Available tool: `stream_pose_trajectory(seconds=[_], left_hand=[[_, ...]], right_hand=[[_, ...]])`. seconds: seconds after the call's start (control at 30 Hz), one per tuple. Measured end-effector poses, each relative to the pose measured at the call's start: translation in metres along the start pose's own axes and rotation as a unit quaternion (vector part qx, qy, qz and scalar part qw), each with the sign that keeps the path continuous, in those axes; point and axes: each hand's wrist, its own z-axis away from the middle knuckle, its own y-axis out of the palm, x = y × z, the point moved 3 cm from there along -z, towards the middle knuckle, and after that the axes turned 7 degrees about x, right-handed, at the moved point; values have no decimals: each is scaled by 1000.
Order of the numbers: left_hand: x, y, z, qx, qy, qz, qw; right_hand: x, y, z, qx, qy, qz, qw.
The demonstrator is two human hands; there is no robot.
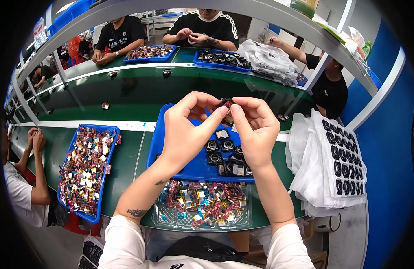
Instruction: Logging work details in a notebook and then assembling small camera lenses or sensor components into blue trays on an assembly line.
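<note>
Left hand [185, 129] and right hand [259, 134] both pinch small black casing [225, 101], fingertips closed; such a tip-only grip could slip, dropping it toward blue tray [157, 140].

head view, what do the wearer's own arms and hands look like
The left hand and right hand are both ungloved. White sleeves leave the forearms bare. The left forearm carries dark tattoos, one small and one larger; no marking shows on the right one.
</note>
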Motion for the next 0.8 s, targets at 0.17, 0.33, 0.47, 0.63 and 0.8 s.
stream_pose_trajectory(seconds=[0.17, 0.33, 0.47, 0.63, 0.8], left_hand=[[8, -1, -6, 58, -44, 42, 996], [52, -37, -39, 51, -100, 14, 994], [154, -92, -70, -17, -270, -160, 949], [269, -126, -68, 23, -428, -229, 874], [272, -115, -71, 79, -500, -303, 808]], right_hand=[[6, -7, -6, 27, 33, 77, 996], [11, -36, -17, 36, 36, 120, 992], [24, -47, -20, 11, 19, 108, 994], [25, -46, -22, 80, -4, 185, 980], [31, -56, -20, 70, -20, 202, 977]])
